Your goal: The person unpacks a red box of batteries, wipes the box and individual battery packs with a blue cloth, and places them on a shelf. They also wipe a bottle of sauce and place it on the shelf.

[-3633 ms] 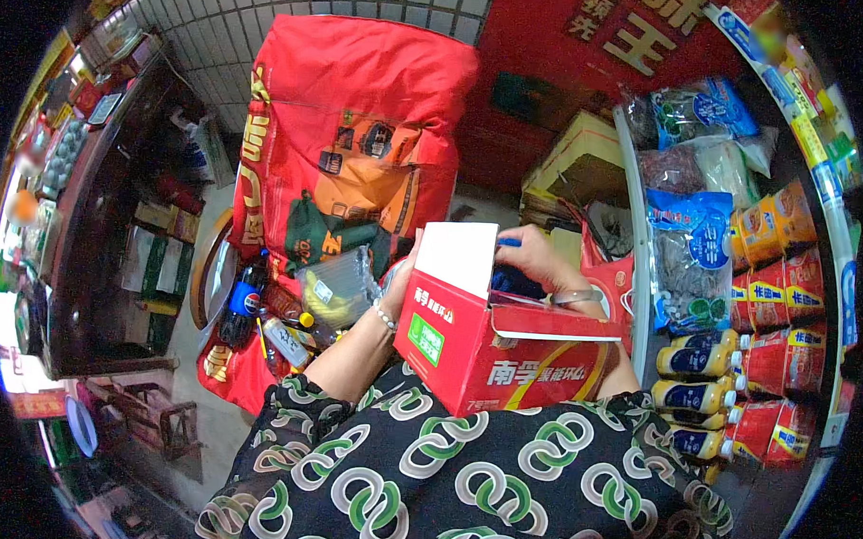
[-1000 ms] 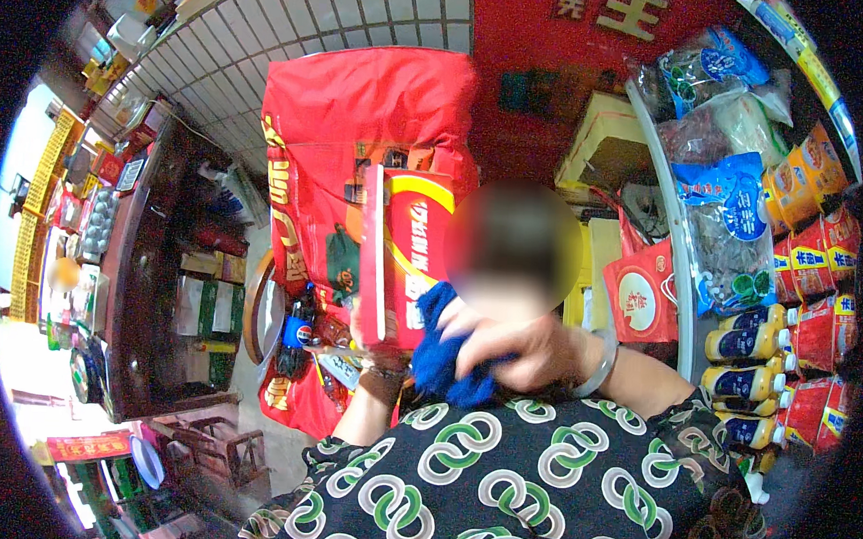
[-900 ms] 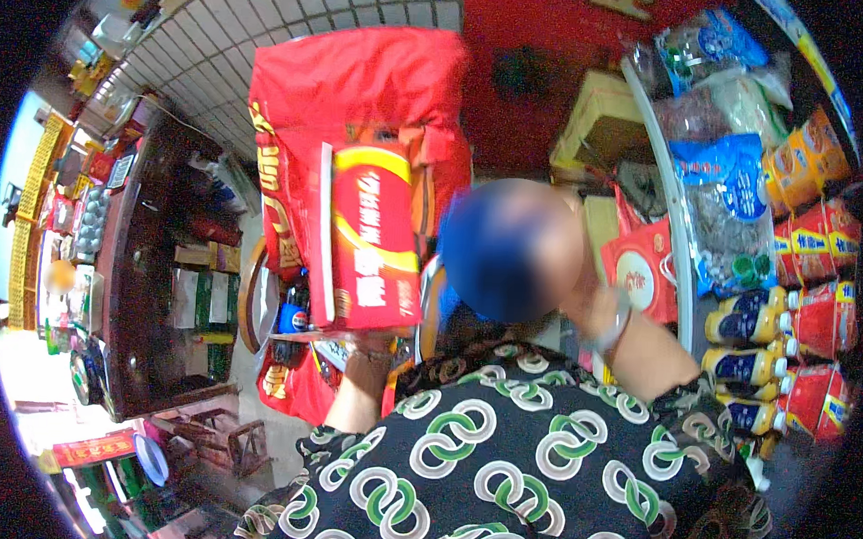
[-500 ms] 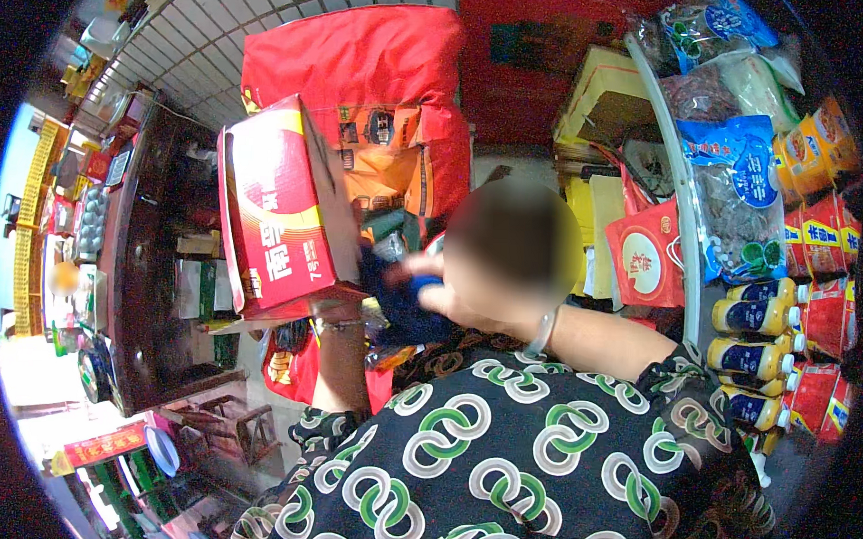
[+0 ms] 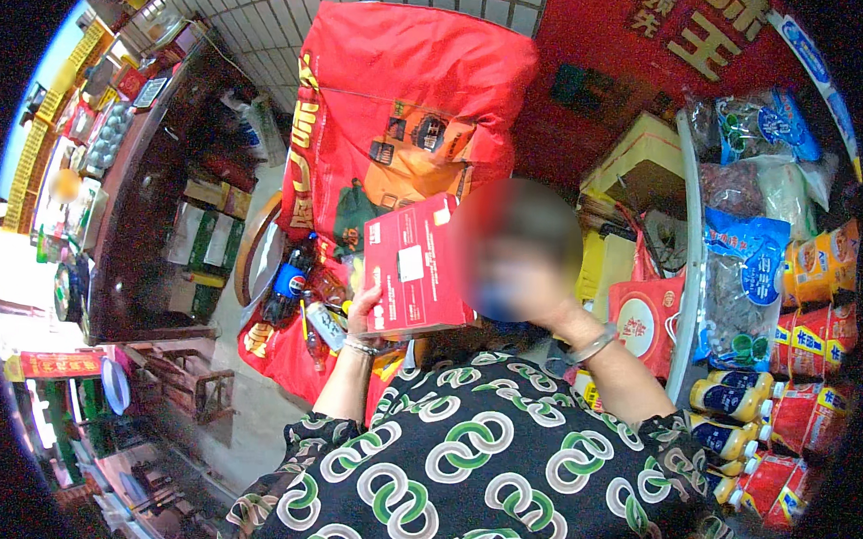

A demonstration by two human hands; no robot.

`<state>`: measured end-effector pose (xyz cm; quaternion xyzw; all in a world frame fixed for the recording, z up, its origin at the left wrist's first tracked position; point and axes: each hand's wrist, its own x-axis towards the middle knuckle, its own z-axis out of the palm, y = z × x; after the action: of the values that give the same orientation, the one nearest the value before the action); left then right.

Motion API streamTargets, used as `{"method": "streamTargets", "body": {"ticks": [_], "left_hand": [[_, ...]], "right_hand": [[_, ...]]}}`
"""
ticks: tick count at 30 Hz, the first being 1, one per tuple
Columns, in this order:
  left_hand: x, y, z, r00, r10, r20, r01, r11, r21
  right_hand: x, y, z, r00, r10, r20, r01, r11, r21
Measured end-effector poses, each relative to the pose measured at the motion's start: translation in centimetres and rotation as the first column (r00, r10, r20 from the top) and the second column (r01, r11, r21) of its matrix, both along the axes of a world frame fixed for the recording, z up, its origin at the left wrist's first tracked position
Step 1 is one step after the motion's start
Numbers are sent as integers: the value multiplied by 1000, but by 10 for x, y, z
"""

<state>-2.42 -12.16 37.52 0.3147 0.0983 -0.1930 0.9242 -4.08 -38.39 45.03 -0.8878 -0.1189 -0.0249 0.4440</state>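
A red cardboard box point(image 5: 422, 264) with a white label patch is held tilted in front of my chest. My left hand point(image 5: 362, 310) grips its left edge, fingers on the side and the palm low. Close to the box's right end is my right hand point(image 5: 544, 307), closed around a dark blue cloth point(image 5: 502, 306). A blurred patch hides most of its fingers, so I cannot tell whether the cloth touches the box. Behind the box lies a big red fabric cover point(image 5: 410, 60) with an orange bag point(image 5: 421, 174) and a dark green bag point(image 5: 356, 210) on it.
A dark-capped cola bottle point(image 5: 291, 284) and other small bottles lie left of the box. A dark wooden counter point(image 5: 148, 222) and a wooden stool point(image 5: 190, 380) stand at the left. On the right, a shelf point(image 5: 687, 307) carries bagged dry goods and yellow bottles point(image 5: 731, 394).
The box has turned to show another face and moved right and lower in view. My left hand has come into sight at its left edge. My right hand has shifted right with the cloth.
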Motion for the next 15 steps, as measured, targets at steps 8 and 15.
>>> {"method": "streamTargets", "body": {"ticks": [8, 15], "left_hand": [[0, -8, -18, 993, -83, 81, 79, 996, 52], [9, -5, -54, 957, -244, 155, 193, 939, 285]], "right_hand": [[-1, 5, -37, 887, -86, -453, 201, 956, 213], [-16, 18, -58, 725, 9, -689, 195, 956, 218]]}}
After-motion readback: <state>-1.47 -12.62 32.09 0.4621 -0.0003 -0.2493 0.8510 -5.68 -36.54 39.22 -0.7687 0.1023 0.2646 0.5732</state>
